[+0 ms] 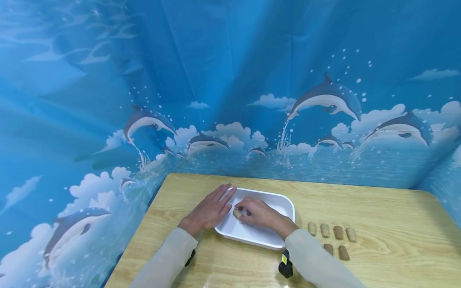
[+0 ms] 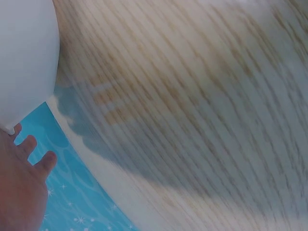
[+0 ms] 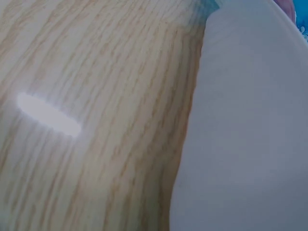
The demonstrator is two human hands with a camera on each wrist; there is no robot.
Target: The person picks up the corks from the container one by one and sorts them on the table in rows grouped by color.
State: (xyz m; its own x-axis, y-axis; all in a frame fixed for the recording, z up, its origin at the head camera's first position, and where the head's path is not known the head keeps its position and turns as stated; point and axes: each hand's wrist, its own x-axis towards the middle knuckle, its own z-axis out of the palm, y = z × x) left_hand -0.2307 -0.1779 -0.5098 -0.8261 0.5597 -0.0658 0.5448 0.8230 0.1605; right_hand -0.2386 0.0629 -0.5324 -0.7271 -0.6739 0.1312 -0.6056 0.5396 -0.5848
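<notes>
A white tray (image 1: 257, 239) sits on the wooden table, its outer wall (image 3: 245, 125) filling the right part of the right wrist view. Inside it, my right hand (image 1: 261, 214) pinches a tan cork stopper (image 1: 237, 213) between thumb and fingers, close over the tray floor. My left hand (image 1: 210, 210) lies over the tray's left rim with its fingers stretched out, near the cork. In the left wrist view, fingers of the left hand (image 2: 24, 187) show beside the tray wall (image 2: 26, 53). The right hand is out of sight in its own wrist view.
Right of the tray, several corks stand on the table in two rows, among them a light one (image 1: 351, 235) and a darker one (image 1: 343, 253). A blue dolphin-print backdrop (image 1: 230, 100) rises behind the table's far edge. A black device (image 1: 285, 269) is beneath the right sleeve.
</notes>
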